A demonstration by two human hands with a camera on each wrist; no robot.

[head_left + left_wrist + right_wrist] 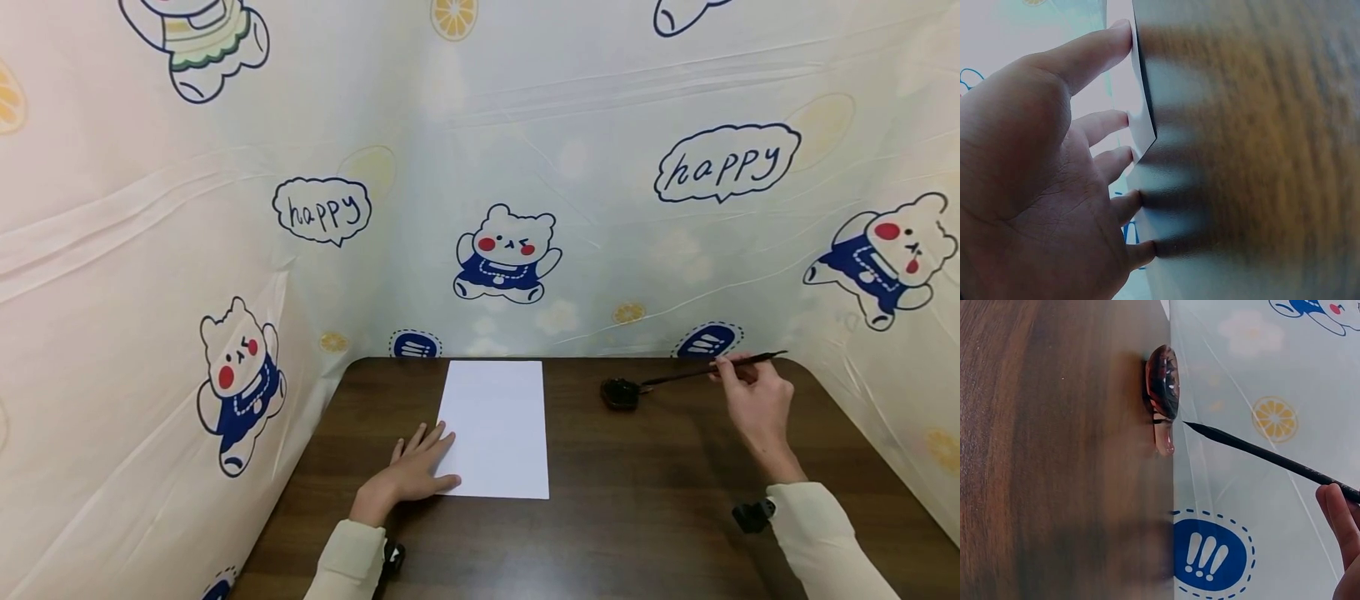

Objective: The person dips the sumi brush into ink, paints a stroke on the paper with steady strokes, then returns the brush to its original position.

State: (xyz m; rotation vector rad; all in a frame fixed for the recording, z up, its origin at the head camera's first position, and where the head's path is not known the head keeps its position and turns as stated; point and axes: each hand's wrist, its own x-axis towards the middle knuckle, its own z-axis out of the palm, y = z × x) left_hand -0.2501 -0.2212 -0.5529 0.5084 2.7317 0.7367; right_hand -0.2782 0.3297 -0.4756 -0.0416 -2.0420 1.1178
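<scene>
A blank white sheet of paper [501,425] lies upright on the brown table. My left hand [411,473] rests with spread fingers at its lower left edge; the left wrist view shows the thumb and some fingertips on the paper [1138,94], the others on the table. My right hand [759,408] pinches a dark writing brush [686,376] by its shaft. The brush points left, its pointed dark tip [1196,426] close by a small dark ink dish [621,395]. In the right wrist view the dish [1164,384] looks glossy, with a short handle.
The wood-grain table [600,533] reaches back to a light cloth [510,150] printed with bears and "happy" bubbles, which hangs behind and along both sides. Black wrist cameras [752,516] sit at both cuffs.
</scene>
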